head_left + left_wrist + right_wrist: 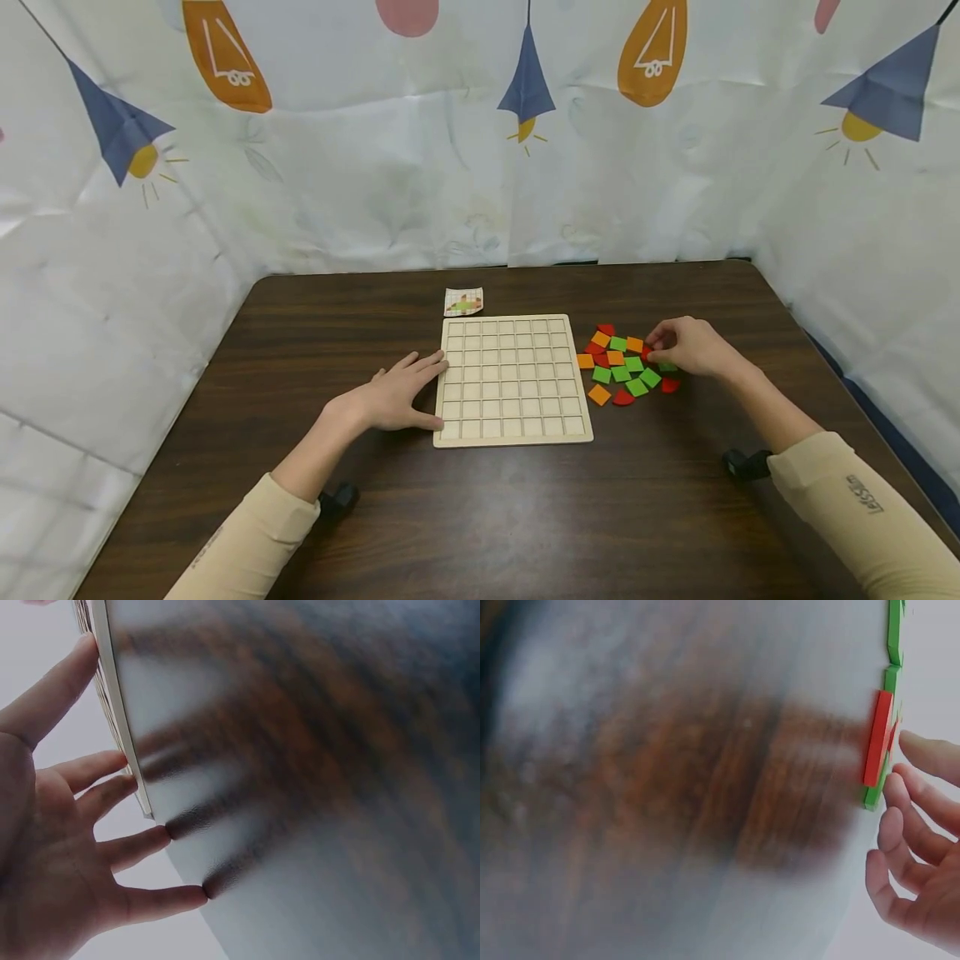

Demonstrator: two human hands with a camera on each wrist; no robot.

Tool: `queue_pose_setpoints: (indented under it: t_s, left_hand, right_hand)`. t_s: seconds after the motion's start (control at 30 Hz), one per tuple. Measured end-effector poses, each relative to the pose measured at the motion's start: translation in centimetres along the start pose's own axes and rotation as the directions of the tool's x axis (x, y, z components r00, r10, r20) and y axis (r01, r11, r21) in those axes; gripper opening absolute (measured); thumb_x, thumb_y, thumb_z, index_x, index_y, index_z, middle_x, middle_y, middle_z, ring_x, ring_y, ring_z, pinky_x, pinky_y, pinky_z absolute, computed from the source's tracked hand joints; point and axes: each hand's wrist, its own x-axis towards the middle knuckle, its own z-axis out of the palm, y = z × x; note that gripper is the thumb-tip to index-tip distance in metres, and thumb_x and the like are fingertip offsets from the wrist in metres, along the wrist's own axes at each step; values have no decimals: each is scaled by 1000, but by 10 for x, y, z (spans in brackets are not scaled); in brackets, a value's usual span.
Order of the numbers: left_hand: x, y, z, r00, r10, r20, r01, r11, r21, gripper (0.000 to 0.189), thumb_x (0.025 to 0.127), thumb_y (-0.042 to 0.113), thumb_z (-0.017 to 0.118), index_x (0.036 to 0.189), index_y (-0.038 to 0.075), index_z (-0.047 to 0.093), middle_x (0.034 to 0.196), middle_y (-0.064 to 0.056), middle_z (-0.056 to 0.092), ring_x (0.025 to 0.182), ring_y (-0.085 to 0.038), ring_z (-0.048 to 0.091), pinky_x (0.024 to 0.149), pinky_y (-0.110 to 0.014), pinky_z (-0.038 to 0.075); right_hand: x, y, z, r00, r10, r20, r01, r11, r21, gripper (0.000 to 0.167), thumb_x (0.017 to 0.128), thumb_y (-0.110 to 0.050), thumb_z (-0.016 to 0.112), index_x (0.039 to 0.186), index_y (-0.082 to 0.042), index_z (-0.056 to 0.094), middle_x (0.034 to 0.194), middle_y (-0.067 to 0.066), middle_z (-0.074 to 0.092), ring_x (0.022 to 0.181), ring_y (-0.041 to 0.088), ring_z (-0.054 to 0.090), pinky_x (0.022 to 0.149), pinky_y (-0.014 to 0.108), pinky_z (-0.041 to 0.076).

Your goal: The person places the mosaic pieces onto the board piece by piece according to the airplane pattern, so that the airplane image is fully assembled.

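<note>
A pale wooden grid board [514, 381] lies flat on the table. My left hand [397, 392] is at its left side, fingers spread, with the thumb and fingertips right at the edge. In the left wrist view the fingers [139, 847] reach down to the table, some touching the board's side. To the right of the board lie red, orange and green tiles [633, 364]. My right hand [690, 346] is over their right end, pinching a red tile [646, 352] between thumb and forefinger. In the right wrist view, another red tile [877, 739] partly hides the pinched one.
Behind the board lies a small picture card [463, 302] with a coloured pattern on a grid. The dark wooden table [480, 517] reaches back to a white printed curtain [450, 183], which hangs along the back and sides. A dark device sits at each wrist.
</note>
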Motion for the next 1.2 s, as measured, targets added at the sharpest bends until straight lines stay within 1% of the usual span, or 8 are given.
queue_pose_setpoints:
  t_s: [0.2, 0.33, 0.47, 0.57, 0.67, 0.8, 1.0, 1.2]
  left_hand:
    - [0, 1, 1, 1000, -2, 3, 2, 1000, -14, 95, 90, 50, 77, 164, 12, 29, 171, -8, 14, 155, -42, 8, 110, -78, 14]
    - [-1, 1, 1, 1000, 5, 1, -5, 1000, -17, 94, 90, 50, 77, 163, 11, 32, 171, -9, 14, 154, -43, 8, 110, -78, 14]
    - [-2, -1, 1, 1000, 14, 2, -14, 1000, -25, 94, 90, 50, 78, 162, 10, 33, 171, -11, 13, 154, -43, 7, 110, -79, 14]
    - [-3, -2, 2, 1000, 21, 6, -21, 999, -30, 94, 89, 50, 79, 162, 10, 33, 171, -11, 12, 155, -43, 6, 109, -79, 13]
    - [-4, -4, 2, 1000, 21, 12, -21, 999, -37, 97, 87, 49, 81, 162, 11, 33, 171, -10, 10, 155, -42, 5, 109, -79, 12]
    - [-4, -4, 2, 1000, 17, 16, -16, 999, -49, 100, 85, 49, 83, 162, 12, 32, 172, -10, 9, 155, -41, 4, 109, -79, 11]
    - [-2, -2, 1, 1000, 20, 19, -19, 998, -53, 99, 85, 48, 84, 162, 12, 32, 172, -11, 8, 155, -42, 4, 109, -80, 11]
    - [-2, 0, -2, 1000, 16, 24, -15, 998, -64, 99, 85, 45, 85, 162, 11, 33, 171, -12, 8, 155, -43, 5, 108, -81, 11]
  right_hand:
    - [-2, 3, -1, 1000, -14, 25, 14, 1000, -3, 23, 93, -14, 77, 109, 2, 73, 88, 3, 67, 77, 21, 57, 68, 35, 48]
    - [-2, 4, 0, 999, -33, 21, 33, 999, -11, 21, 93, -10, 76, 109, 3, 73, 87, 2, 67, 78, 21, 57, 69, 35, 48]
    - [-1, 3, 0, 999, -49, 21, 50, 999, -16, 23, 92, -12, 78, 110, 3, 72, 86, 1, 67, 78, 20, 57, 70, 36, 48]
    - [0, 3, 1, 998, -68, 13, 68, 997, -23, 23, 91, -11, 79, 108, 3, 72, 86, 1, 67, 78, 19, 58, 69, 36, 49]
    - [1, 2, 4, 997, -80, 9, 80, 996, -31, 20, 91, -10, 78, 106, 2, 71, 86, 2, 66, 77, 19, 58, 68, 36, 49]
    - [3, 0, 4, 997, -81, 15, 81, 996, -45, 18, 91, -9, 74, 105, 2, 70, 86, 4, 65, 77, 20, 57, 68, 36, 49]
    - [2, -3, 0, 997, -70, 38, 72, 996, -57, 19, 92, -8, 71, 106, 3, 68, 88, 5, 65, 77, 21, 57, 68, 35, 49]
    - [2, -8, -5, 997, -62, 35, 63, 997, -47, 20, 93, -9, 69, 108, 5, 66, 92, 9, 66, 81, 23, 59, 69, 37, 51]
